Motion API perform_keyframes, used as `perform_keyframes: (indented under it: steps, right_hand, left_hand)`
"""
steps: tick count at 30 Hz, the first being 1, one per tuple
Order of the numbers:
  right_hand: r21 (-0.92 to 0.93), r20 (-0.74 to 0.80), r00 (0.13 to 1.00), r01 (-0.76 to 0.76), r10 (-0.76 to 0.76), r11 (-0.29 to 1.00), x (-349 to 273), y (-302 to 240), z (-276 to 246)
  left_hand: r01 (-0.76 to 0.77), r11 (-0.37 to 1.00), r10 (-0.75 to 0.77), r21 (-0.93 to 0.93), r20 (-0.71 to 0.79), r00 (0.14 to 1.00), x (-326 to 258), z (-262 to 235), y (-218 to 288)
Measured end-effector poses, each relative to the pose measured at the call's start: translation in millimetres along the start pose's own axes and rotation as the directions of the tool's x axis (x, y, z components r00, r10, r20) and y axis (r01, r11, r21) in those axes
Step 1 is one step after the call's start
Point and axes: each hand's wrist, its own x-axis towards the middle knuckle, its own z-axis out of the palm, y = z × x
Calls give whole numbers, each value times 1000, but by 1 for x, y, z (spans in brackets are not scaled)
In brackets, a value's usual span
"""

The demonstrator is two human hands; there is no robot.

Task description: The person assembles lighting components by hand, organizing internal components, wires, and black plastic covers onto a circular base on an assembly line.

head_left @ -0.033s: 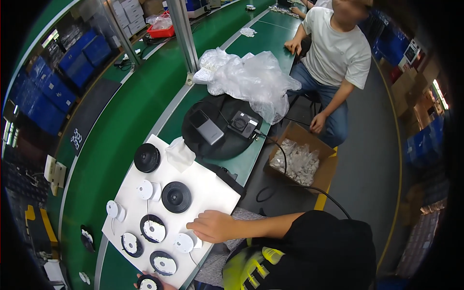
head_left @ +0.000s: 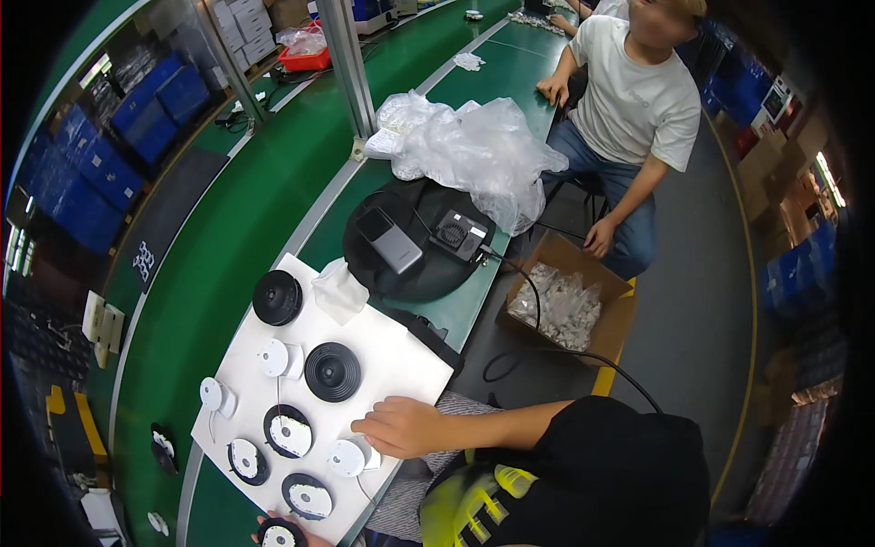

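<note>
At the lower edge, my left hand (head_left: 314,540) is partly cut off by the frame, its fingers around a round black part with a white disc face (head_left: 277,536). My right hand (head_left: 396,428) lies at the near side of the white board (head_left: 387,351) with its fingers curled; what they hold, if anything, is hidden. Just beside it is a white disc with a wire (head_left: 346,458). Black-rimmed white discs (head_left: 288,437) lie in a group between my hands and the board's far side. A black ribbed round part (head_left: 333,372) sits farther up.
A black round cushion-like thing (head_left: 365,273) bears a grey power bank (head_left: 398,248) and a small device with a cable. Behind it lie clear plastic bags (head_left: 474,150). On the right, a cardboard box (head_left: 615,319) of white parts stands near a seated co-worker (head_left: 629,100).
</note>
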Motion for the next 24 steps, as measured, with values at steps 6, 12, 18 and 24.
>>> perform_keyframes:
  steps: [6,12,18,24]
  right_hand:
    - [-4,-33,998,58,-58,998,5,-5,-1]
    - [-92,-69,998,5,-12,996,-1,-3,3]
    - [-127,-159,987,-14,-7,992,-1,-4,9]
    - [-113,-173,984,-69,49,991,-2,-6,9]
  left_hand:
    - [10,999,-10,-52,1,1000,3,-4,4]
    - [72,994,-67,-80,72,995,-1,4,4]
    - [237,956,-206,-172,182,962,0,-13,14]
    - [304,906,-193,-295,351,916,12,-41,8]
